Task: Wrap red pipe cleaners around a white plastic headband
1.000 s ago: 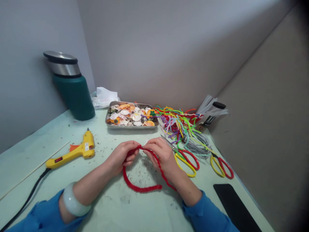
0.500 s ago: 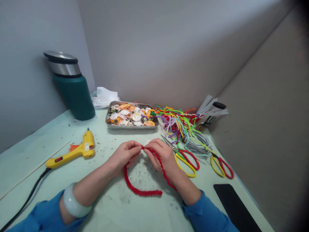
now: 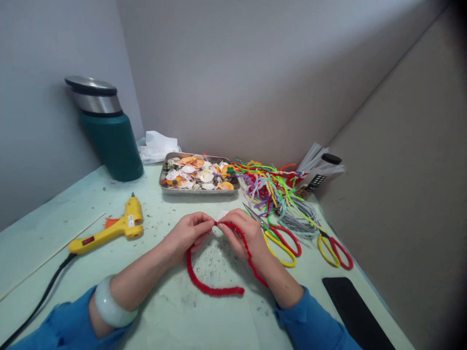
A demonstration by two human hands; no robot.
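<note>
A fuzzy red pipe cleaner [image 3: 215,291] is pinched between both hands just above the middle of the table. My left hand [image 3: 191,233] is closed, its thumb and fingers on the strand; below it one length curves down and bends to the right. My right hand [image 3: 245,234] is closed on the same strand close by, with fingertips almost touching the left ones. From there the other length runs over the back of the right hand toward the wrist. Right of that hand lie scissors [image 3: 280,240] with red and yellow handles.
A yellow glue gun [image 3: 109,233] and a thin stick [image 3: 54,253] lie at left. Behind are a green bottle [image 3: 109,141], tissues [image 3: 158,146] and a metal tray [image 3: 200,193] of shells. Coloured pipe cleaners [image 3: 270,184], second scissors [image 3: 333,250] and a black flat object [image 3: 353,311] lie right.
</note>
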